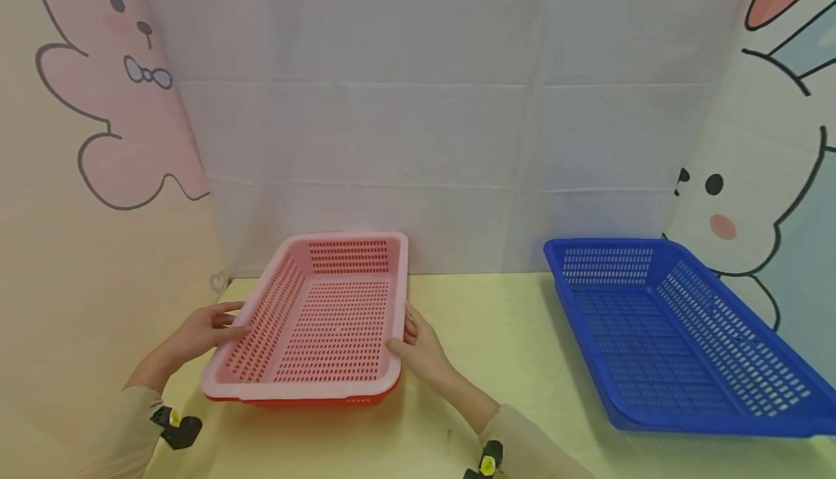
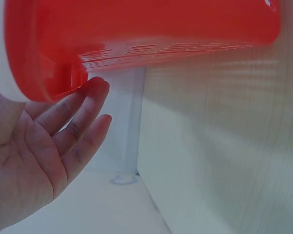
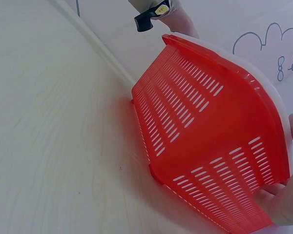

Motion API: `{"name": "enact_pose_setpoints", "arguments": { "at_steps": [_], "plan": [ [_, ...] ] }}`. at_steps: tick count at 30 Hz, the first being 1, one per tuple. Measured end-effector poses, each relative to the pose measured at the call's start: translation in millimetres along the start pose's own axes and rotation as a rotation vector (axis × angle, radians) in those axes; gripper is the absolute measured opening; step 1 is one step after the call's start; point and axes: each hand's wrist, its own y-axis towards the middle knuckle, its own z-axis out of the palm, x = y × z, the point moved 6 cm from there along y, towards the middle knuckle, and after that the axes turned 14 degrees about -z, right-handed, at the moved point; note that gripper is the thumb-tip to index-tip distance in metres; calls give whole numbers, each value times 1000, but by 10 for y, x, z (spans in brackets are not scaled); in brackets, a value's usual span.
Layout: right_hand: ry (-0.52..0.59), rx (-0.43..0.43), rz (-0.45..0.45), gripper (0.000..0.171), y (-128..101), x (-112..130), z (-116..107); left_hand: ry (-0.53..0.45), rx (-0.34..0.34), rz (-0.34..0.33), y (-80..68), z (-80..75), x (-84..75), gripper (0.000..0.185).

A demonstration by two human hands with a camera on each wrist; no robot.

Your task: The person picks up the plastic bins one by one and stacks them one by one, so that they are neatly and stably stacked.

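Note:
A pink plastic basket with a slotted floor and a red outer side stands at the left of the table. My left hand holds its left rim, thumb over the top and fingers beneath. On the opposite side my right hand grips the right rim in the same way. The left wrist view shows the red underside above the left fingers. Slotted red walls fill much of the right wrist view. Whether the basket's bottom touches the table everywhere, I cannot tell.
A larger blue basket stands on the right of the pale wooden table. White sheeting hangs behind. Walls with cartoon figures close in the left and right sides.

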Motion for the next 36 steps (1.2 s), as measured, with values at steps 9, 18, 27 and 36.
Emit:
{"name": "enact_pose_setpoints", "arguments": {
  "at_steps": [9, 18, 27, 36],
  "plan": [
    [-13, -1, 1, 70, -26, 13, -69, 1, 3, 21, 27, 58, -51, 69],
    [-49, 3, 15, 69, -46, 19, -144, 11, -1, 10, 81, 106, -68, 70],
    [-56, 5, 16, 67, -67, 30, -218, -11, -12, 33, 125, 169, -136, 68],
    [-43, 2, 26, 68, -84, 40, -277, -63, 21, 38, 165, 227, -164, 68]
  ]
}}
